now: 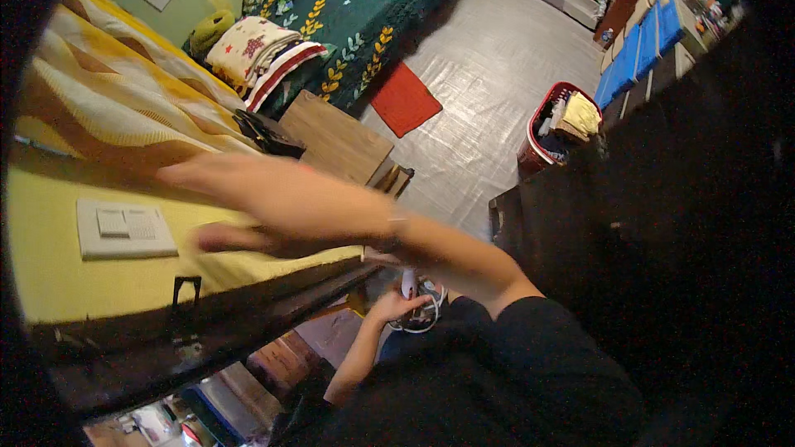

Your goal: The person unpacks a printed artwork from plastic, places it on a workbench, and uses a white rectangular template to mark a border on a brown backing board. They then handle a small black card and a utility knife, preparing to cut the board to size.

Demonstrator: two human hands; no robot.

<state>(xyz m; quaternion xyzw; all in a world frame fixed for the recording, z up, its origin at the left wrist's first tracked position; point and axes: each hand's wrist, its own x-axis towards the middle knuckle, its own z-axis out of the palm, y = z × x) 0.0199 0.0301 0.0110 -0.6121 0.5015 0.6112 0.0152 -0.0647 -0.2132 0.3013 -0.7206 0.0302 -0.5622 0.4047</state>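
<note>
My right arm reaches across to the left, and my right hand (281, 199) is blurred by motion. Its fingers are stretched out and the thumb is apart, with nothing held. Nearest to it is a white light switch (124, 223) on the yellow wall, just left of and below the fingers; I cannot tell that they touch it. Low in the middle, my left hand (394, 306) is closed around a white handheld device (408, 283) of a kind I cannot make out. A white cord (436, 306) loops beside that hand.
A yellow striped curtain (124, 91) hangs at the left. Beyond it stand a wooden cabinet (339, 136) and a bed with a green cover (356, 8). A red mat (406, 99) lies on the floor. At the right are a red laundry basket (534, 145) and dark furniture (629, 232).
</note>
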